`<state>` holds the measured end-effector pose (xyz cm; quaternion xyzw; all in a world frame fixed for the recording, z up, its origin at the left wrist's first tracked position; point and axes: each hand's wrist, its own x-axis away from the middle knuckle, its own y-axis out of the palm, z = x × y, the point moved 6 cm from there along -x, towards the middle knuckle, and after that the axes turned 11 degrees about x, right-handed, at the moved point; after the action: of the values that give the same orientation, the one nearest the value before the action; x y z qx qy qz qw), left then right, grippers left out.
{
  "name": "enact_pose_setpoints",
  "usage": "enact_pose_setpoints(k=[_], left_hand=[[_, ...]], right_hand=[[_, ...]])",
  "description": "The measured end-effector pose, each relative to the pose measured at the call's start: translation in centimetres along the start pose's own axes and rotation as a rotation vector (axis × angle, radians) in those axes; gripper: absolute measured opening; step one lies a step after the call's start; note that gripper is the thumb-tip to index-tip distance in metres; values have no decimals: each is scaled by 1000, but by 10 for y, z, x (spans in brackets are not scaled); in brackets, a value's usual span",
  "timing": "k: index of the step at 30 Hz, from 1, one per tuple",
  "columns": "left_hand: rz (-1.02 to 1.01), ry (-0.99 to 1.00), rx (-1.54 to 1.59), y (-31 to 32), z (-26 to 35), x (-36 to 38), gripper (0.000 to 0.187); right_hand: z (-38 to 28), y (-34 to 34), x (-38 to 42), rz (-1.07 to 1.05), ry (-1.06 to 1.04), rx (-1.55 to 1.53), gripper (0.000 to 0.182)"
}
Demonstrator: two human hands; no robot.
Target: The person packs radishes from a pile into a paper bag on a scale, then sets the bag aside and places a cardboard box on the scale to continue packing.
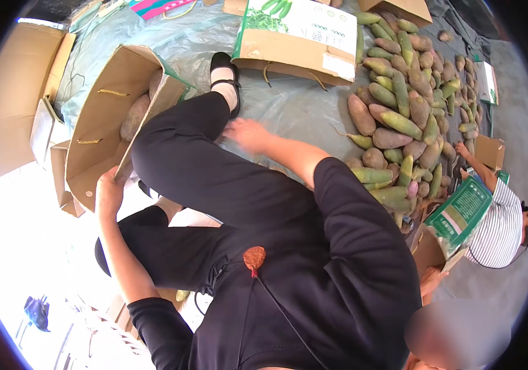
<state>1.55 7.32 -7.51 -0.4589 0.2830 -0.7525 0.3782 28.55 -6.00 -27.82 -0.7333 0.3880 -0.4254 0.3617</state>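
My left hand (109, 188) is closed on the near edge of an open cardboard box (88, 166), fingers partly hidden behind the board. Inside the box lie reddish-brown radishes (134, 117), some cut off from sight by its wall. Beside my black shoe (219, 61), at the far side of my bent leg, is my right hand (248, 135). Motion blurs its fingers, and nothing can be made out in them. Under that hand spreads a clear plastic sheet (288, 111).
A large pile of green and reddish radishes (399, 117) covers the floor at the right. A printed carton (298, 58) lies ahead; more cardboard (14, 86) stands far left. A person in a striped shirt (501, 222) works at the right by a green box (461, 209).
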Motion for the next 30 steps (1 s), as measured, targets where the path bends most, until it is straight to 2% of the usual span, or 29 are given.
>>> enact_pose_setpoints(k=[2,4,5,7,8,10,11,13,16,18,19,21,23,24,28,30], left_hand=[[3,-22,23,1,-2,0,27],[8,-36,18,0,-1,0,24],[18,-23,22,-1,1,1,23],[41,-1,35,-1,3,2,22],[40,-1,39,-1,4,1,22],[27,7,47,-1,3,1,22],[28,6,52,-1,2,1,22],[53,66,54,-3,4,0,21],[47,14,77,-1,0,-1,23],[42,-9,62,-1,0,1,23],[31,-20,47,-2,0,0,22],[33,-14,39,-2,-4,-1,23],[59,6,59,-2,-5,-1,24],[40,6,54,-3,-3,-1,25],[67,22,70,-5,-6,-1,25],[30,-55,30,-7,-4,-1,25]], right_hand=[[-13,2,-24,28,-87,59,50],[-22,18,-41,179,-224,185,55],[-20,30,-45,179,-226,189,55],[-21,31,-43,361,-212,237,45],[-20,28,-41,357,-213,240,45],[-21,29,-36,217,-263,182,51],[-23,24,-32,213,-265,185,51],[-27,32,-25,-43,-282,222,46],[-27,20,-18,-7,-166,124,42],[-25,75,-30,-52,-154,153,44],[-27,79,-35,-95,-129,184,46],[-34,103,-34,-481,-183,186,54],[-28,136,-18,78,-282,77,54],[-27,143,-15,121,-297,6,54],[-21,151,-14,-111,-227,-194,53],[-16,152,-14,-185,-193,-251,53]])
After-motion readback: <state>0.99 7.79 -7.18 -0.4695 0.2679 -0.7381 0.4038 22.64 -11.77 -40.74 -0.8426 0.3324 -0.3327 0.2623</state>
